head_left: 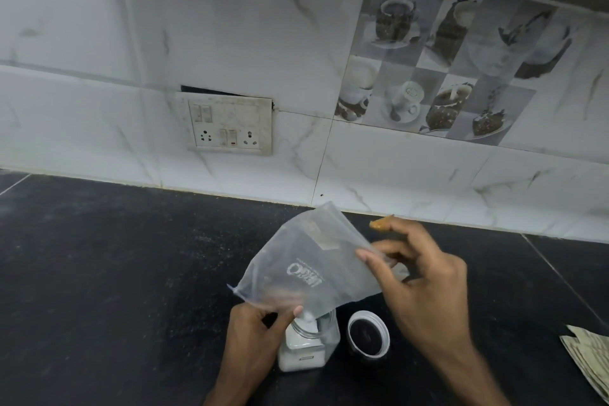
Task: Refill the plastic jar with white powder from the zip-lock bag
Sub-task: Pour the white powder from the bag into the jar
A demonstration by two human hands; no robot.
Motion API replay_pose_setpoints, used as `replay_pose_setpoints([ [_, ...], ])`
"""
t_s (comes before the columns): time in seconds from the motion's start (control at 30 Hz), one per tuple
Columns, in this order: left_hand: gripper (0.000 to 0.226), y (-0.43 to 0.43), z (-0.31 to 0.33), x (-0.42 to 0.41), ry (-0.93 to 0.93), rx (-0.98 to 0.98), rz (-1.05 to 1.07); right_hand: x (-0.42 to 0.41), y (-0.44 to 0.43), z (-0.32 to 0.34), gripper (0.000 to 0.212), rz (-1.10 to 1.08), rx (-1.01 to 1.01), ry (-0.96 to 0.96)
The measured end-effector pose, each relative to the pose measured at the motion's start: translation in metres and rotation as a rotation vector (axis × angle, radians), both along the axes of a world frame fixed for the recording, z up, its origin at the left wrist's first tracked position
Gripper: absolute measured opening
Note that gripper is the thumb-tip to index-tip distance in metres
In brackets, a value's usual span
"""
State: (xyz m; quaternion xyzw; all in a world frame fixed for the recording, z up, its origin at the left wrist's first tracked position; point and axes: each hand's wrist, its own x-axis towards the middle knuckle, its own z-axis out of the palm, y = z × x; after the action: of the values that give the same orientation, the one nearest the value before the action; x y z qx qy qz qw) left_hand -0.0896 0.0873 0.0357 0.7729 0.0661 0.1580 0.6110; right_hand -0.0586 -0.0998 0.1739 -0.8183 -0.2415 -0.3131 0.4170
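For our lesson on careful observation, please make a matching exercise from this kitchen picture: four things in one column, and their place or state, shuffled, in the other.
Things:
1. zip-lock bag
2. plastic jar
3. lid
4. switchboard

Place or state:
A. lying on the counter, right of the jar
B. set in the tiled wall
C. held tilted in both hands
D. standing open under the bag's mouth

Pairs: 1-C, 2-D, 3-A, 4-B

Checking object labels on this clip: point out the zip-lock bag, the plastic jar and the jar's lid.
zip-lock bag (pixel 306 269): head view, on the printed logo at mid-bag.
plastic jar (pixel 308 351): head view, on its front wall above the powder.
lid (pixel 369 334): head view, on its dark inside, lying on the counter.
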Motion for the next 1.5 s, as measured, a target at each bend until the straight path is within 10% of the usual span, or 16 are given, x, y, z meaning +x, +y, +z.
replay_pose_setpoints([
  [1.5,0.022,0.016,-0.005,0.02,-0.057,0.113,-0.093,0.012,-0.024,-0.009,0.036,-0.194,0.168,0.043],
])
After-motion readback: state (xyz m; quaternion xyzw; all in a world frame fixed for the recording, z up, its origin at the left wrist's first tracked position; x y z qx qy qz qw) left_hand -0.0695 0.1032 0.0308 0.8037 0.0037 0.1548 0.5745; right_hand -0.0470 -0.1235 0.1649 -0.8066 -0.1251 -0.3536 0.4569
